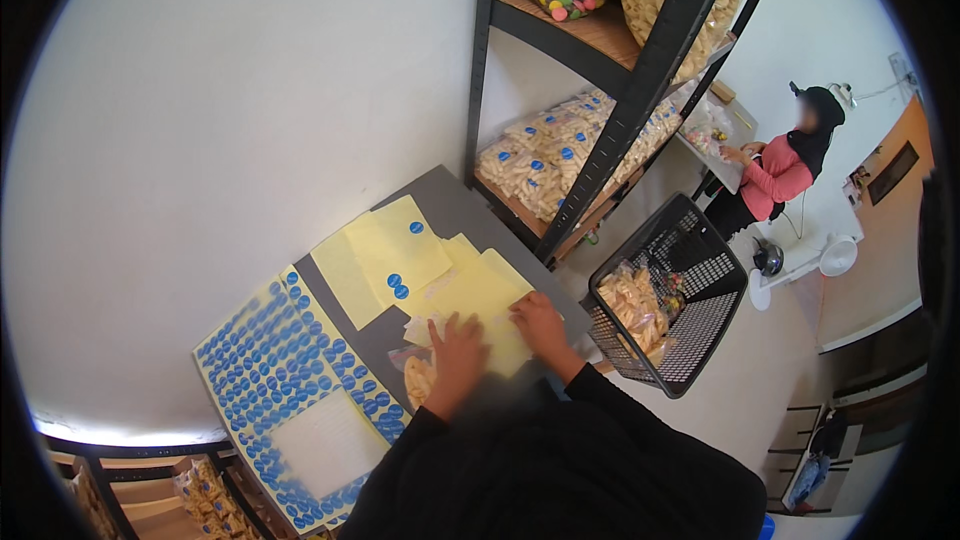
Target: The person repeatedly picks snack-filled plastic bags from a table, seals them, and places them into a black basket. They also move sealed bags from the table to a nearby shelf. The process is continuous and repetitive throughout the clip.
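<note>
My left hand (459,360) lies on a pale yellow backing sheet (472,281) with its fingers apart. My right hand (541,326) is at the right side of the same sheets, fingers bent; whether it pinches an edge is unclear. Under and beside my left wrist is a clear plastic bag of snacks (418,381), partly covered by the hand. Farther back, another yellow sheet (390,259) bears a few round blue stickers (397,286). To the left lies a large sheet of round blue stickers (262,360), with a white rectangular patch (330,446) on it.
A black plastic basket (712,315) holding bagged snacks stands right of the grey table (442,199). A black-framed shelf (555,37) with bagged snacks and colourful candy rises behind it. Another person (780,165) works at a far table. Lower left, another shelf (150,491) holds bags.
</note>
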The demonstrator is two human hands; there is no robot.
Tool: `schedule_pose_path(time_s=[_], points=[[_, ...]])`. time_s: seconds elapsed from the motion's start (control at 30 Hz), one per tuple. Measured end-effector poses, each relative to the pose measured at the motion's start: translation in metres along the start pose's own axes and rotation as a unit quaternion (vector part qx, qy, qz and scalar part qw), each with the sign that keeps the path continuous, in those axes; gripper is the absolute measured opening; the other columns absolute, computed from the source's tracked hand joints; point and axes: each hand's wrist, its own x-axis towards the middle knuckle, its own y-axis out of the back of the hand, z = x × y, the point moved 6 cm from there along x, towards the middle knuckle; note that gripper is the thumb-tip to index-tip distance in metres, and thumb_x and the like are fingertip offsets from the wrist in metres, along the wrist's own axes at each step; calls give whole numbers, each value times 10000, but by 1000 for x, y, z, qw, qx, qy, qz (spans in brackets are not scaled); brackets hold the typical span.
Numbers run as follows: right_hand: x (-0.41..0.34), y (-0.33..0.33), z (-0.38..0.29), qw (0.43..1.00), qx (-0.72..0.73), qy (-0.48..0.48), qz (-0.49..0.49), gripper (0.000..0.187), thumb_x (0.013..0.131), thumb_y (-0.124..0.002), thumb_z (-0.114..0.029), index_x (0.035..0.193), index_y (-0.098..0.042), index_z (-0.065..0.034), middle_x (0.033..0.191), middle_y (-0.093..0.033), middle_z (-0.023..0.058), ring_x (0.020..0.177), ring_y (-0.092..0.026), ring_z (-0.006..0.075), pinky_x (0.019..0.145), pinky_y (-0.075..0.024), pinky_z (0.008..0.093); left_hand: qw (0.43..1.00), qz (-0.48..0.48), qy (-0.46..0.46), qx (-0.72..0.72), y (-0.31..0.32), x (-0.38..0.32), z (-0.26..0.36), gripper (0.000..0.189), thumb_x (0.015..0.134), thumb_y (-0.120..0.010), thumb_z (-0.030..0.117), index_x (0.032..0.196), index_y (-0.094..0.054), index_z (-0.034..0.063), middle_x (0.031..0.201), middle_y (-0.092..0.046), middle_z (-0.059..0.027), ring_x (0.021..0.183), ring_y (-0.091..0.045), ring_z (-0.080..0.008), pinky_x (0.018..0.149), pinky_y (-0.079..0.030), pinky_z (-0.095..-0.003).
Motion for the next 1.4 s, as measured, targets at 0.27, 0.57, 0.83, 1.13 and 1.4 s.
schedule_pose_path(time_s=[0.27, 0.57, 0.83, 1.13, 1.4], points=[[8, -6, 2, 999, -31, 11, 12, 84, 796, -708, -116, 841, -665, -60, 878, -576, 108, 938, -583, 312, 814, -495, 421, 998, 28, -19, 48, 0, 3, 5, 354, 836, -689, 294, 1130, -693, 96, 1301, -614, -46, 1313, -446, -324, 1129, -136, -708], [5, -26, 10, 990, -113, 75, -35, 113, 828, -582, -46, 941, -581, -46, 953, -535, 140, 950, -542, 329, 852, -463, 419, 998, 29, -13, 53, 3, 6, 7, 343, 828, -700, 297, 1108, -699, 99, 1265, -632, -43, 1294, -465, -308, 1128, -142, -709], [-3, -13, 4, 992, -75, 100, 11, 142, 849, -503, -77, 967, -572, -37, 942, -565, 167, 919, -565, 354, 826, -466, 451, 998, 10, -5, 59, 0, 6, 8, 330, 831, -695, 302, 1098, -705, 109, 1280, -624, -26, 1296, -462, -301, 1129, -135, -713], [3, 1, 29, 986, 143, -79, -5, 41, 961, -537, -43, 974, -510, -16, 995, -561, 158, 941, -582, 332, 851, -461, 356, 999, 25, -3, -22, 2, 10, -8, 286, 867, -676, 315, 1087, -708, 135, 1272, -628, -13, 1294, -464, -273, 1132, -140, -686], [-6, 7, 31, 969, 238, -59, -5, 47, 980, -560, -63, 1005, -532, -34, 1057, -592, 94, 907, -574, 191, 848, -465, 320, 976, 97, 89, -177, 58, 29, -65, 223, 837, -719, 178, 1040, -694, 89, 1103, -657, -83, 1110, -557, -303, 975, -402, -478]])
